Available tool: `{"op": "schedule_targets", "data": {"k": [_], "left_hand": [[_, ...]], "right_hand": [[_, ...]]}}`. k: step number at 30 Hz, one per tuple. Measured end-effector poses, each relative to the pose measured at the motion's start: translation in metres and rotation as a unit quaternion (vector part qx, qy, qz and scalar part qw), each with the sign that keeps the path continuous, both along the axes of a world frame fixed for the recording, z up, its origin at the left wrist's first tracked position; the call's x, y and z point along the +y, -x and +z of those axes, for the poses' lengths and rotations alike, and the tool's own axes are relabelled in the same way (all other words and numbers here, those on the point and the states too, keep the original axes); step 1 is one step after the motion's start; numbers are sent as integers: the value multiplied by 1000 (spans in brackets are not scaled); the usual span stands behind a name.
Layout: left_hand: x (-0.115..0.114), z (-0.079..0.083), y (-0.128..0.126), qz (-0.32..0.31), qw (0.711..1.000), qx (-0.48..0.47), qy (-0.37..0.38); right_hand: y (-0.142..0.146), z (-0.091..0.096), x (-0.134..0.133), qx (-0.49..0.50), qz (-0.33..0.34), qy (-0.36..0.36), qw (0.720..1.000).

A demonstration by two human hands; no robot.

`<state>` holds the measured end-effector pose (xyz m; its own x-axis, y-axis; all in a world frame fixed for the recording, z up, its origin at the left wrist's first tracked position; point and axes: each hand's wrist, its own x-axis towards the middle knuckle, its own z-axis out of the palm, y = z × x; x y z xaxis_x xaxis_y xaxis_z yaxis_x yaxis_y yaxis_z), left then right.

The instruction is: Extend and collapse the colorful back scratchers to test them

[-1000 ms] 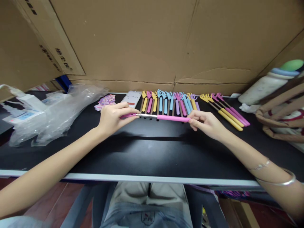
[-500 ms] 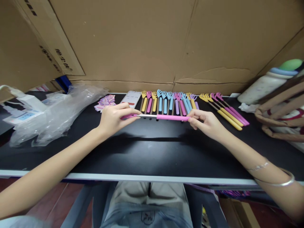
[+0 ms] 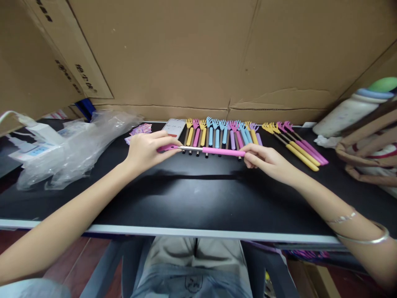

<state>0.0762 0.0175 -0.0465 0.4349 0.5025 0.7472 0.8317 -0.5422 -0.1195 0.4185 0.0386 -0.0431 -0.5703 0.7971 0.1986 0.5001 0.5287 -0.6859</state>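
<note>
Both my hands hold one pink telescopic back scratcher [image 3: 221,152] level above the black table [image 3: 198,194]. My left hand [image 3: 145,150] pinches its pink claw end. My right hand [image 3: 268,159] grips the end of its pink handle. A short silver rod shows between claw and handle. Just behind it lies a row of several back scratchers [image 3: 221,132] in yellow, pink, blue and purple, claws pointing away from me. A second group of yellow and pink scratchers [image 3: 294,142] lies slanted to the right.
A phone [image 3: 174,127] and small pink packets [image 3: 139,130] lie behind my left hand. Crumpled clear plastic bags [image 3: 74,151] and white boxes [image 3: 37,138] sit at the left. A bottle [image 3: 350,109] and a brown bag [image 3: 369,149] stand right. Cardboard [image 3: 198,54] walls the back.
The silver rod between my hands has grown shorter as my right hand pushed the pink handle a little to the left. My left hand has barely shifted.
</note>
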Motion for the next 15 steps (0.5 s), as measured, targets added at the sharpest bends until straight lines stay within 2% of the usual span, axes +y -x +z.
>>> {"op": "schedule_targets", "data": {"k": [8,15], "left_hand": [[6,-3,8,3,1000,4,26],[6,-4,7,-48,997,-17,56]], "right_hand": [[-1,-1,0,-36,21,-55,998],[0,0,-5,-87,31,-126,988]]}}
